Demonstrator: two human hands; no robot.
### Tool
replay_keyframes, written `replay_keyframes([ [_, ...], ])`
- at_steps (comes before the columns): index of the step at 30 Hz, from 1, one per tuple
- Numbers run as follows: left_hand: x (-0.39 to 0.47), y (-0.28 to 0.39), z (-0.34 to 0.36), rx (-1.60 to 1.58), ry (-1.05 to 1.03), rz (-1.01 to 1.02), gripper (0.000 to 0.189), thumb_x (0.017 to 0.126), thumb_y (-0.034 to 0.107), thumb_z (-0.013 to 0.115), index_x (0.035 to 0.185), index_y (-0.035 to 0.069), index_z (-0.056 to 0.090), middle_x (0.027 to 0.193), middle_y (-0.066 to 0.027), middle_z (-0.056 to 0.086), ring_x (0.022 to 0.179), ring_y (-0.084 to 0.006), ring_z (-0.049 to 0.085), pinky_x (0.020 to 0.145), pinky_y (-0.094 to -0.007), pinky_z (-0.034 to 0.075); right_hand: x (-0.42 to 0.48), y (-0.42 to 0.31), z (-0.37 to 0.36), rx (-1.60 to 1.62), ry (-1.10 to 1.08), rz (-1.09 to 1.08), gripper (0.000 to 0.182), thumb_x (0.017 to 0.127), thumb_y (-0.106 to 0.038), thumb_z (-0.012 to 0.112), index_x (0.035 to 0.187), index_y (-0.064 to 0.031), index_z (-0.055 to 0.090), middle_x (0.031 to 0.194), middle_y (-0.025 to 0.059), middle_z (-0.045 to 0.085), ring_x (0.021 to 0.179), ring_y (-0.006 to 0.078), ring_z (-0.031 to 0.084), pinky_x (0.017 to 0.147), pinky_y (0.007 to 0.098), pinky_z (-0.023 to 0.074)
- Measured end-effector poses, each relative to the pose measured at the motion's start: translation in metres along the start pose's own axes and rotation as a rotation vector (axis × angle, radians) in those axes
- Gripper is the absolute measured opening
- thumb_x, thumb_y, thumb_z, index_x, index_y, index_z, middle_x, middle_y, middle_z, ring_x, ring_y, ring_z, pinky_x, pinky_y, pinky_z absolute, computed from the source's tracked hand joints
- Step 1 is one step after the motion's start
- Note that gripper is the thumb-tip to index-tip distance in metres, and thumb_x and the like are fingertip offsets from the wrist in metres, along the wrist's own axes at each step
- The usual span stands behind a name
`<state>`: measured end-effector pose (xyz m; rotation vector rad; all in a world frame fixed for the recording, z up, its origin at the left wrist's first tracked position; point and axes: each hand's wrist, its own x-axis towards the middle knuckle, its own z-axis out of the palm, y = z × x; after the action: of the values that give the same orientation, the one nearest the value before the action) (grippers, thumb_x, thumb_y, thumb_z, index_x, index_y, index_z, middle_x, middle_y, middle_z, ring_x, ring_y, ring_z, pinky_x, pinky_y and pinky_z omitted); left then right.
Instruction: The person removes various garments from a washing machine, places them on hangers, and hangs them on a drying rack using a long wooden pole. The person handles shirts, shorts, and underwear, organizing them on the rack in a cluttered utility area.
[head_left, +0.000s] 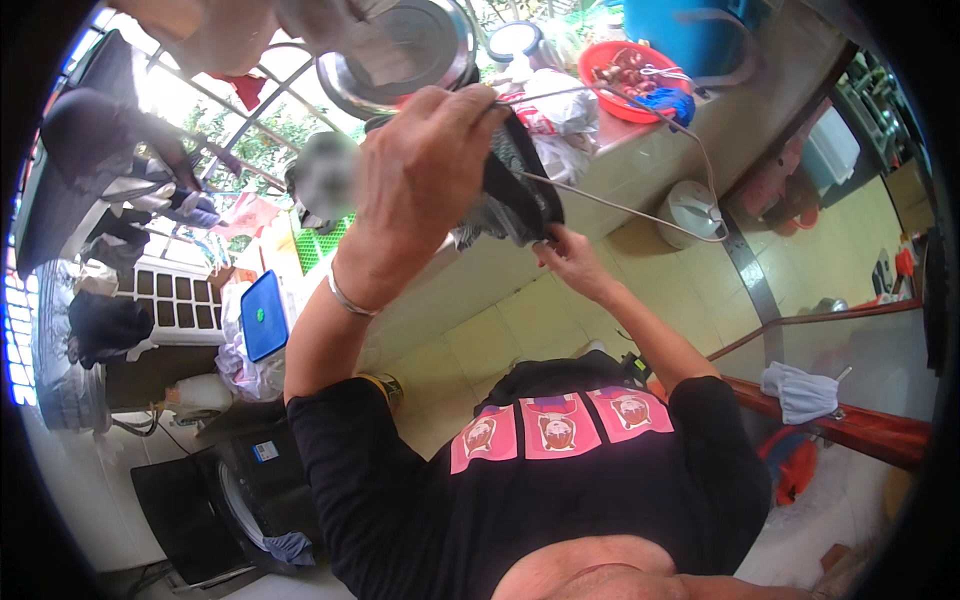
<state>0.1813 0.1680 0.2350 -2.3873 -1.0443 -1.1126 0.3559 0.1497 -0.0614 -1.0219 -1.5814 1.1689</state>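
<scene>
My left hand, with a bangle at the wrist, is raised at the middle and pinches a dark garment near its upper end. A thin wire clothes hanger extends right from the garment, partly hidden by the cloth and my fingers. Lower down, my right hand grips the garment's edge between thumb and fingers. The garment's far side is out of sight behind my left hand.
Ahead is a ledge with a red basin of onion-like bulbs, plastic bags and a large round metal lid. Clothes hang at the left by a window grille. An open black front-loading washer stands lower left; a wooden rail runs right.
</scene>
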Motion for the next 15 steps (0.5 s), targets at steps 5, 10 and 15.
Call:
replay_keyframes([
  [5, -0.057, -0.072, -0.064, 0.275, -0.069, -0.074, 0.014, 0.087, 0.019, 0.069, 0.098, 0.011, 0.071, 0.079, -0.0057, 0.067, 0.064, -0.0241, 0.066, 0.057, -0.0339, 0.049, -0.027, -0.025, 0.035, -0.385, -0.014, -0.382, 0.021, 0.083, -0.005, 0.067, 0.103, -0.0008, 0.062, 0.085, 0.0168, 0.063, 0.070, 0.0306, 0.064, 0.060, 0.0399, 0.0509],
  [10, -0.156, -0.128, -0.102, 0.416, -0.239, 0.064, 0.013, 0.086, 0.013, 0.068, 0.097, 0.008, 0.070, 0.078, -0.0011, 0.065, 0.078, -0.0207, 0.055, 0.073, -0.0313, 0.042, -0.059, -0.053, 0.031, -0.373, -0.017, -0.453, 0.023, 0.078, 0.003, 0.067, 0.100, -0.0022, 0.061, 0.090, 0.0130, 0.064, 0.071, 0.0272, 0.065, 0.061, 0.0362, 0.0526],
  [15, -0.247, -0.148, -0.103, 0.077, -0.165, -0.189, 0.020, 0.081, 0.004, 0.070, 0.101, 0.003, 0.068, 0.076, -0.0098, 0.060, 0.071, -0.0255, 0.058, 0.067, -0.0362, 0.047, -0.061, -0.068, 0.038, -0.453, -0.111, -0.458, 0.023, 0.076, 0.005, 0.068, 0.097, -0.0024, 0.059, 0.091, 0.0113, 0.063, 0.068, 0.0229, 0.064, 0.059, 0.0332, 0.0521],
])
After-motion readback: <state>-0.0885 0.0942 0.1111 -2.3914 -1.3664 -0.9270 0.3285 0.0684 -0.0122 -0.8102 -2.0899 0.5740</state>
